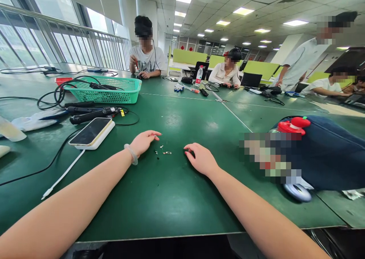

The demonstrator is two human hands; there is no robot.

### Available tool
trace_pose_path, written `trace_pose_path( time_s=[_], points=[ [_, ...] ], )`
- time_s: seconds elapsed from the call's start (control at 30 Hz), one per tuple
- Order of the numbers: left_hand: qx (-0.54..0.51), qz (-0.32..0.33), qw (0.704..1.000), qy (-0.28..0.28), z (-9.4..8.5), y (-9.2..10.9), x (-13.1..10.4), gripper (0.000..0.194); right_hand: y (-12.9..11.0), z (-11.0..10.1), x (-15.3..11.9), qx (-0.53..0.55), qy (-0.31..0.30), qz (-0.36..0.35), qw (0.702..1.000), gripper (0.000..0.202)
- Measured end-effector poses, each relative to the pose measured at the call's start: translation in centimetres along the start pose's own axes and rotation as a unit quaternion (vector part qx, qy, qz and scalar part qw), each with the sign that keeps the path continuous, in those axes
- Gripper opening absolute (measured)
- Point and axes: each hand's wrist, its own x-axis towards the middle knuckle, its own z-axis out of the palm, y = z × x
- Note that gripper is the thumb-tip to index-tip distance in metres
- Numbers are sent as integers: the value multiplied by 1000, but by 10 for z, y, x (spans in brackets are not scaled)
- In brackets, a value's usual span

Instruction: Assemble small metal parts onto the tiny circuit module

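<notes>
On the green table [159, 205], my left hand [144, 142] is held with thumb and fingertips close together, just beyond a few tiny parts. Something very small and pale seems to be between those fingertips, too small to name. My right hand [201, 159] rests to the right of the parts, fingers curled and thumb apart, with nothing in it. Between the hands lie a small rectangular metal piece [168, 153], a tiny silvery bit [161, 147], a bent sliver [156, 151] and a black speck-like part [157, 158]. A pale bangle [131, 154] circles my left wrist.
Left are a phone [92, 131] on a white block with a cable, black handheld tools [94, 114] and a green basket [107, 91]. Right lie a dark blue bag [333, 152] and a round silvery object [298, 191]. A bottle [199, 76] and several people are beyond.
</notes>
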Motion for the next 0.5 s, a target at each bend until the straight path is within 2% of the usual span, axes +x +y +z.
trace_pose_path(
  time_s=[0.1,0.17,0.23,0.3,0.37,0.5],
  points=[
    [-28,54,989,-139,29,14,-17,32,1,1,0,0,-2,-15,1000,19],
    [-50,90,977,-187,43,20,-26,32,0,1,0,6,1,-26,1000,19],
    [-84,118,964,-221,50,23,-32,31,-3,2,0,20,11,-53,998,19],
    [-118,134,956,-233,51,24,-34,30,-8,3,0,39,22,-101,994,21],
    [-150,138,955,-217,47,22,-32,29,-12,6,0,52,15,-153,987,32],
    [-191,130,964,-132,40,19,-24,29,-17,9,1,36,-52,-212,975,71]
  ],
)
